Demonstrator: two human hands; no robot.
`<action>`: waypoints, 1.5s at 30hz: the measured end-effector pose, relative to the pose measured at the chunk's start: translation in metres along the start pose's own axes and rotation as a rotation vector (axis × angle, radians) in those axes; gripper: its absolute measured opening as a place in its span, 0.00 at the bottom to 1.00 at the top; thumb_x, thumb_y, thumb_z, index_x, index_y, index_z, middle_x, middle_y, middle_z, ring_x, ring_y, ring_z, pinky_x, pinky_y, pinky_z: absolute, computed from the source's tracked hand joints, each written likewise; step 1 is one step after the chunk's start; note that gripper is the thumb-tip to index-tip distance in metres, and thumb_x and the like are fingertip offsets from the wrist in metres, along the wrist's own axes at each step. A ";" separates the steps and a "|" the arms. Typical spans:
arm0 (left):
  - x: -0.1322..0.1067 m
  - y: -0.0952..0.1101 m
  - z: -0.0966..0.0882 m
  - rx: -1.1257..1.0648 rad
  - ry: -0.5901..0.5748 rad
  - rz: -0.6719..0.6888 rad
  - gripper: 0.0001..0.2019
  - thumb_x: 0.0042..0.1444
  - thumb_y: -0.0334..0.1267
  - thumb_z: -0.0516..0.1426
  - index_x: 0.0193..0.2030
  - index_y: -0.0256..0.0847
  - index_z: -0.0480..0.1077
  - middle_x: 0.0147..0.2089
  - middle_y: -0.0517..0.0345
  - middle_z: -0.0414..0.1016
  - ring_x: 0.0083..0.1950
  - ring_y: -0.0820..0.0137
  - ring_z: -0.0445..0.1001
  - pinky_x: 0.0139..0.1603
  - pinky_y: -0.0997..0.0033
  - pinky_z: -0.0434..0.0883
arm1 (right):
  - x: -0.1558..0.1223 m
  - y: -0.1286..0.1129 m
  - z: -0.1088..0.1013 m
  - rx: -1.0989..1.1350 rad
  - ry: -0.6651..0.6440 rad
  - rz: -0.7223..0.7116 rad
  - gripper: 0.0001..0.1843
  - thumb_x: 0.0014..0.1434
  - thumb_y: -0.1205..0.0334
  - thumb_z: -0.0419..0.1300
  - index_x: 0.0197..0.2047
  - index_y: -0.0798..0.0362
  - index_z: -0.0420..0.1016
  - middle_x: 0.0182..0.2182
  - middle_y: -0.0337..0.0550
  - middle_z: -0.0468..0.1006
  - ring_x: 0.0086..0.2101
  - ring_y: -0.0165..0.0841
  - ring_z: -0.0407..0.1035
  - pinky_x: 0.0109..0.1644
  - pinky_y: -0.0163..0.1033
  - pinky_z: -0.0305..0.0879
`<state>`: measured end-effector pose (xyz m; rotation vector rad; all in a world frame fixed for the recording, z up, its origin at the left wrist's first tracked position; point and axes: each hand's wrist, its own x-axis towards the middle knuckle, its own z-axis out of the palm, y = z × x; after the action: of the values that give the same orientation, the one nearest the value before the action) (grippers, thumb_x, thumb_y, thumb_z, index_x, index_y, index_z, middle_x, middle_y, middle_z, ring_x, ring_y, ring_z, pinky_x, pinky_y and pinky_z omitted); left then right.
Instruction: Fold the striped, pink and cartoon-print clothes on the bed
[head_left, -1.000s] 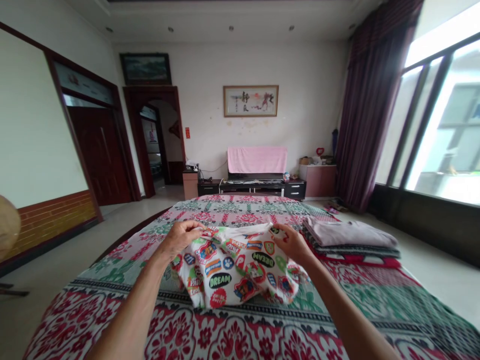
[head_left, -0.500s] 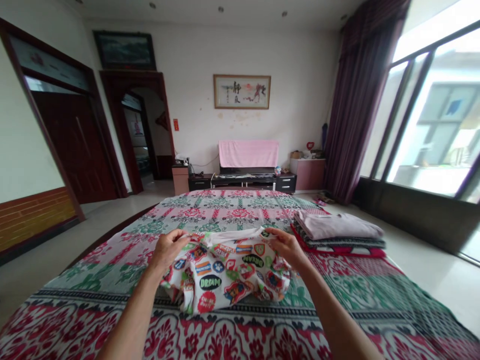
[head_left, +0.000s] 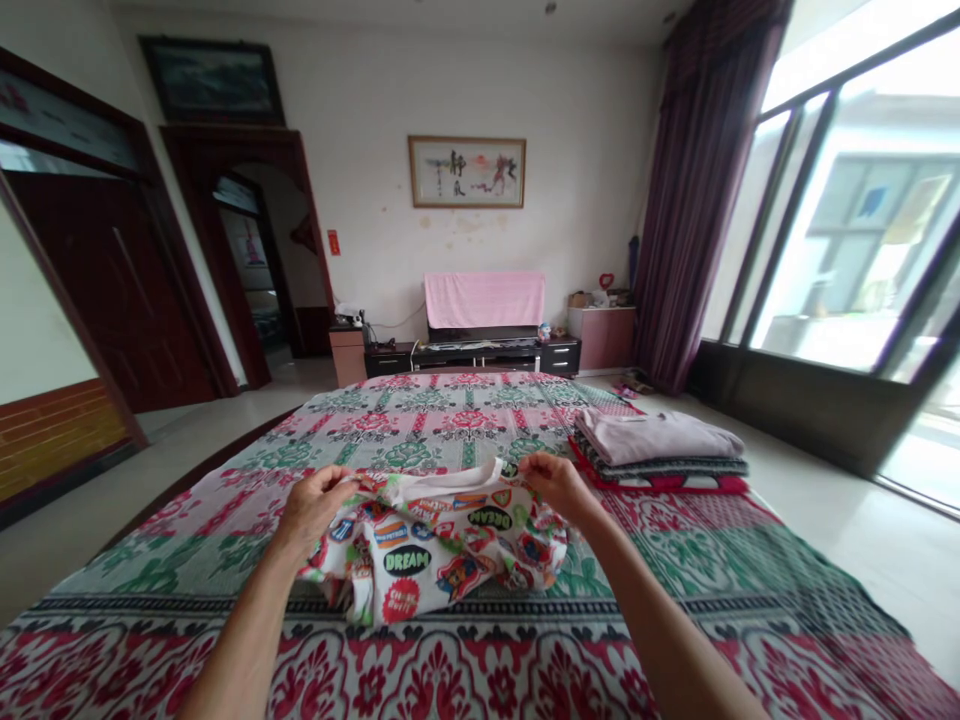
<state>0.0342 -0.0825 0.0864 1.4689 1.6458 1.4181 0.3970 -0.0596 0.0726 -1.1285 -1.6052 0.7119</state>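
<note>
A small white garment (head_left: 435, 550) printed with colourful badges, one reading DREAM, lies bunched on a bed covered by a red, green and pink patterned spread (head_left: 465, 420). My left hand (head_left: 315, 505) pinches the garment's top edge on the left side. My right hand (head_left: 559, 485) pinches the same white-trimmed edge on the right. Both hands hold the edge slightly lifted and stretched between them, fingers closed on the cloth.
A stack of folded clothes (head_left: 660, 450), a pale pink one on top, sits on the bed's right side. Beyond the bed stand a low TV cabinet with a pink cloth (head_left: 484, 300), dark wooden doors (head_left: 150, 290) at left and purple curtains (head_left: 690, 190) by large windows.
The view has swung rightward and tilted down a little. Both hands keep their grip on the garment's edge, which sits slightly lower and more to the left in view.
</note>
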 end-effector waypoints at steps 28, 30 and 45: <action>-0.015 0.031 0.004 -0.183 -0.238 -0.083 0.20 0.38 0.49 0.64 0.34 0.36 0.76 0.29 0.56 0.77 0.30 0.67 0.73 0.33 0.72 0.67 | -0.005 0.012 0.017 -0.522 0.144 -0.203 0.07 0.53 0.60 0.56 0.27 0.51 0.73 0.31 0.43 0.72 0.31 0.33 0.68 0.38 0.37 0.62; -0.014 0.031 0.003 -0.184 -0.174 -0.048 0.18 0.39 0.49 0.64 0.33 0.36 0.76 0.28 0.58 0.76 0.30 0.69 0.72 0.32 0.73 0.66 | -0.003 0.006 0.013 -0.459 0.140 -0.199 0.08 0.53 0.59 0.57 0.26 0.51 0.73 0.31 0.42 0.73 0.32 0.33 0.68 0.39 0.36 0.62; -0.008 0.032 -0.008 -0.238 0.059 0.036 0.18 0.35 0.46 0.67 0.31 0.36 0.75 0.26 0.61 0.73 0.28 0.74 0.67 0.29 0.78 0.62 | -0.002 -0.037 -0.010 -0.261 0.145 -0.086 0.13 0.50 0.52 0.60 0.27 0.54 0.75 0.22 0.38 0.73 0.24 0.29 0.64 0.28 0.32 0.58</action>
<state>0.0423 -0.0969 0.1164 1.3390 1.4332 1.6289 0.3942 -0.0767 0.1070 -1.2586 -1.6436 0.3621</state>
